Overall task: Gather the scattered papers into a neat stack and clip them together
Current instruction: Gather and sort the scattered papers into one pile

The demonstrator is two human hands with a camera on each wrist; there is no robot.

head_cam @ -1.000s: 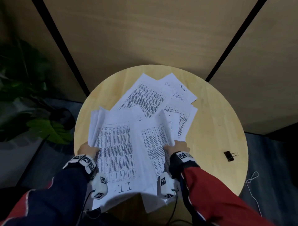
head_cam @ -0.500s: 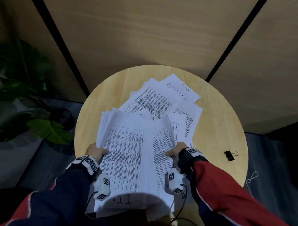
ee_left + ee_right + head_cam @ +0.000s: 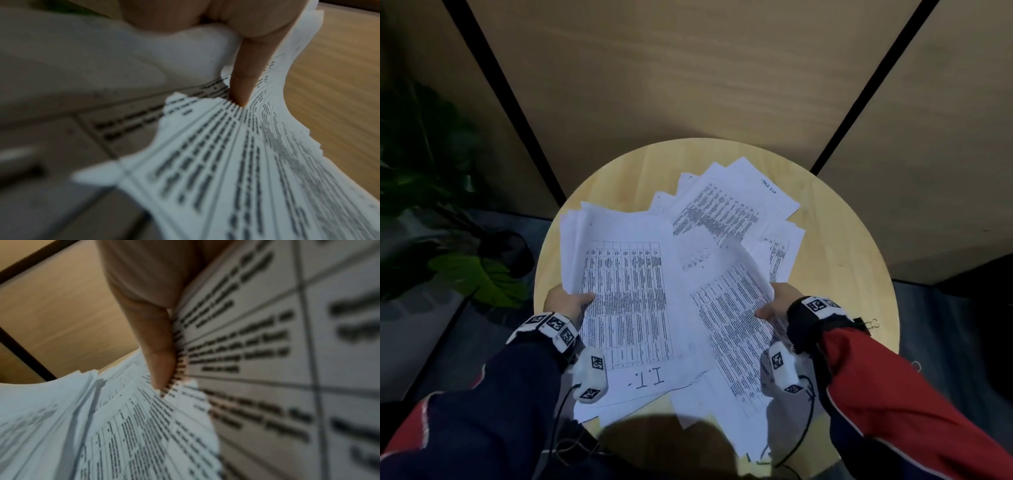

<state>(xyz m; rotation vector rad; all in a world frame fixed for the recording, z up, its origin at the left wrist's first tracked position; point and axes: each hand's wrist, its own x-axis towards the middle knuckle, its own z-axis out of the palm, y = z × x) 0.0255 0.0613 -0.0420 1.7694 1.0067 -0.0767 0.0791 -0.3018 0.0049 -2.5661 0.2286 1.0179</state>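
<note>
Both our left hand [image 3: 566, 301] and right hand [image 3: 779, 303] pinch the white printed paper sheets [image 3: 654, 301] mid-frame, now spread wider apart; far sheets have slid closer, stack still ragged.

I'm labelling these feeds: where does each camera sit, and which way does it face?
Head: worn on the head, looking down at the round wooden table, printed white papers, both sleeves and hands.
Left wrist: along the left hand, thumb on the sheets.
Right wrist: along the right hand gripping sheets.
All three share the papers.
</note>
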